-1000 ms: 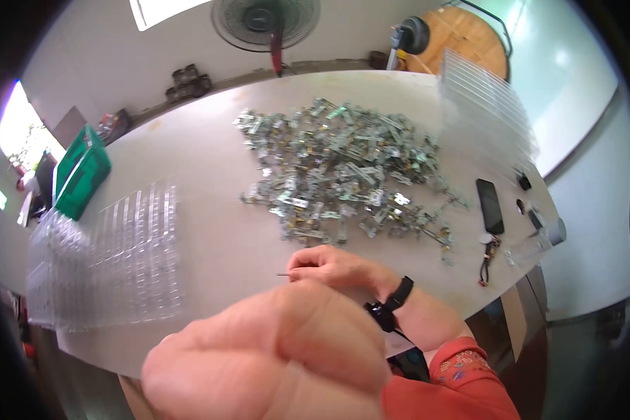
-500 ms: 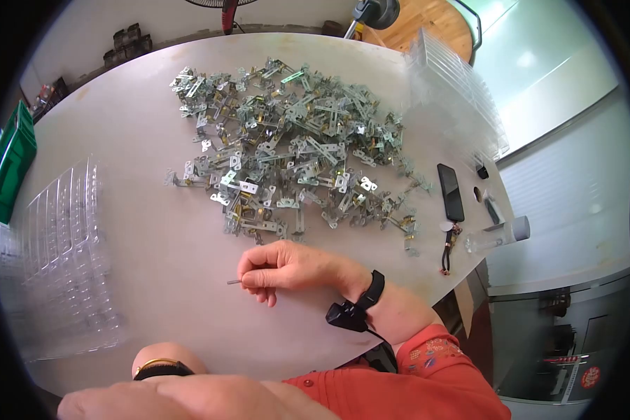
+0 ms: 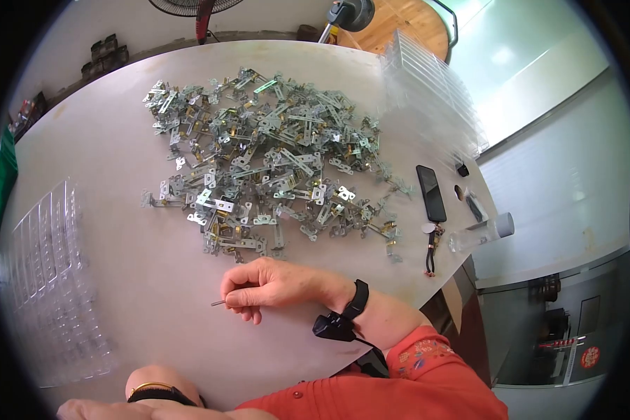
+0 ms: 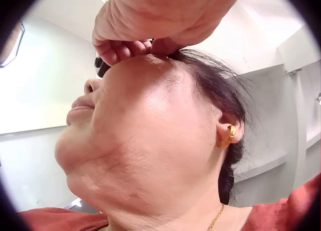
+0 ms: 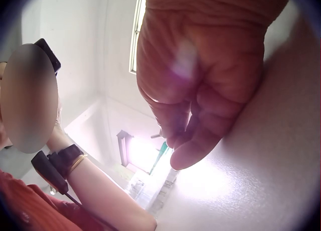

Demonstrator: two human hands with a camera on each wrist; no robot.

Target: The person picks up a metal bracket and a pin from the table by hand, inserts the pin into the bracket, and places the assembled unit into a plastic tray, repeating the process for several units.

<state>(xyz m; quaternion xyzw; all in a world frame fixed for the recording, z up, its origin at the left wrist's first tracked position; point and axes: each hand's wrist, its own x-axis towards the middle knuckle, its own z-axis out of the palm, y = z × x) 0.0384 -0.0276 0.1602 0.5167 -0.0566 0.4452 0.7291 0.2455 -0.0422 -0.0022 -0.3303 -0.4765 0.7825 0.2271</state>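
My right hand [image 3: 255, 285] rests low over the table, in front of a pile of metal hinge-like brackets [image 3: 280, 150]. Between thumb and forefinger it pinches a thin metal pin [image 3: 218, 303], whose tip sticks out to the left. The right wrist view shows that hand [image 5: 200, 75] from the palm side, close to the tabletop. My left hand [image 4: 160, 20] is raised to the head, fingers bent at the brow beside a small black device [image 4: 102, 67]; I cannot tell whether they grip it. Only a blurred part of the left hand [image 3: 147, 411] shows along the head view's bottom edge.
Clear plastic trays stand at the left [image 3: 49, 280] and back right [image 3: 434, 98] of the white table [image 3: 133, 280]. A phone [image 3: 430, 194], a cord with a charm [image 3: 431, 252] and a clear bottle [image 3: 481, 233] lie at the right. A green bin [image 3: 4, 185] is at far left.
The left hand has dropped from the middle foreground to the bottom edge. The head view has tilted down and turned right, bringing the pile and trays leftward. The right hand still pinches the pin.
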